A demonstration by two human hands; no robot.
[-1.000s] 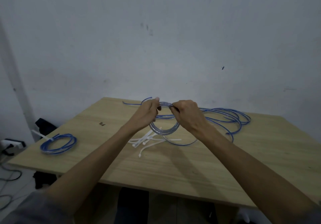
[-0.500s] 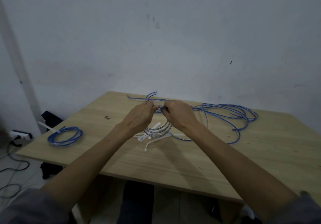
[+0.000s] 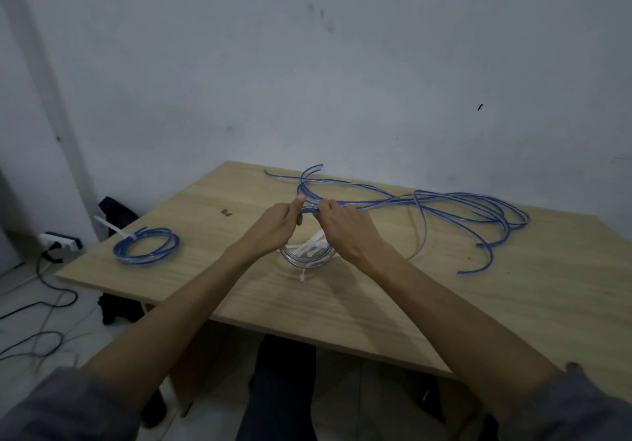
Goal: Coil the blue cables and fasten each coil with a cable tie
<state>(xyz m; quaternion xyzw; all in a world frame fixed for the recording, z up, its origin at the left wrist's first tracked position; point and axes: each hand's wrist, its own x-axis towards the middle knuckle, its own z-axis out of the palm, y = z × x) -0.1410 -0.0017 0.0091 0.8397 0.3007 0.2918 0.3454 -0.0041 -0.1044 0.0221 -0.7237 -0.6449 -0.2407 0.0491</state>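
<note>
Both hands meet above the middle of the wooden counter [image 3: 342, 304], gripping the top of a small coil of blue cable [image 3: 306, 258]. The left hand [image 3: 273, 227] pinches the strands between thumb and curled fingers from the left side. The right hand [image 3: 345, 227] closes its fingers round the same bunch from the right, so the two hands nearly touch. The coil hangs below and between them, its lower loop just over the counter and looking pale and see-through there.

A few white cable ties [image 3: 309, 247] lie on the counter right behind and under the hanging loop, partly seen through it. From the pinched spot, the loose cable [image 3: 478, 215] runs off to the right and spreads in wide, untidy loops over the far right part of the counter, with one free end pointing toward the near edge. Another short stretch of cable curves away toward the far edge, beyond the hands.

Well apart on the left end of the counter rests a finished coil [image 3: 147, 247], flat, bound by a white tie [image 3: 114, 230] whose tail sticks out past the counter's edge.

On the floor to the left sit a power strip [image 3: 60, 240] and dark cords [image 3: 51, 290].
</note>
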